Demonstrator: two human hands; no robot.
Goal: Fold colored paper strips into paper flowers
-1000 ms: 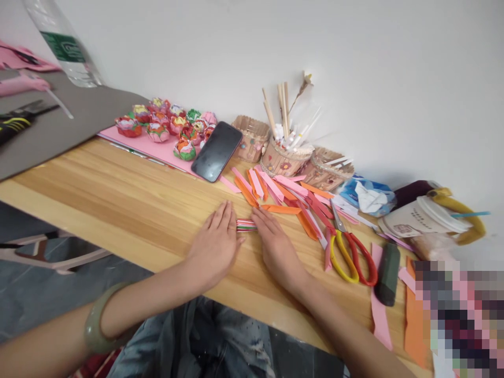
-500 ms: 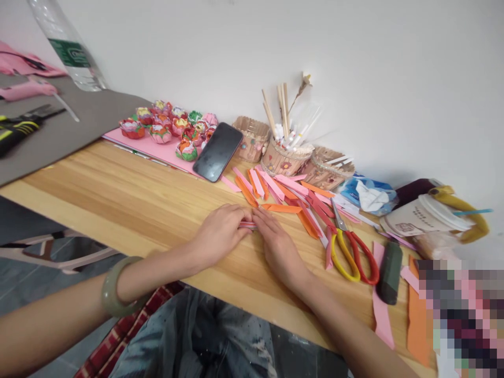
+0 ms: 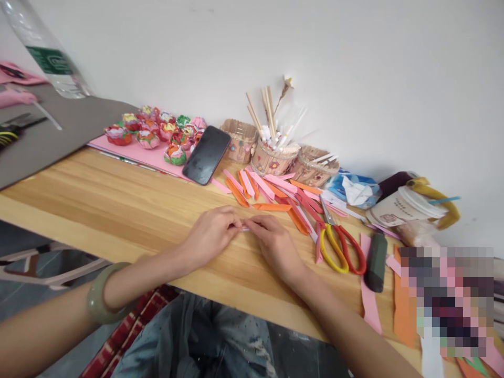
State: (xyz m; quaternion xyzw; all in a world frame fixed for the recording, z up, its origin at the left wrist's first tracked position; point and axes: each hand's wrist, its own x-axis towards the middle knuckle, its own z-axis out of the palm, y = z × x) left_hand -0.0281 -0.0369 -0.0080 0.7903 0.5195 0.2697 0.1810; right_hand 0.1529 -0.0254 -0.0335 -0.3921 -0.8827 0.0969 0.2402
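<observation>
Between my two hands, low over the wooden table, is a small folded paper strip, mostly covered by my fingers. My left hand pinches its left end, a pale bangle on that forearm. From the other side my right hand closes its fingers on the right end. Just beyond lie folded pink and orange paper strips in a loose pile. To the right of my right hand rest scissors with one yellow and one red handle, blades pointing away.
Folded paper flowers stand on pink sheets at the back left, a phone leaning beside them. Decorated baskets line the wall, one holding sticks. A lidded paper cup, tissue pack and dark green block occupy the right.
The view has shifted, so the table's things sit further left. My fingertips have drawn slightly apart and changed their grip on the strip, whose red-striped edge shows less.
</observation>
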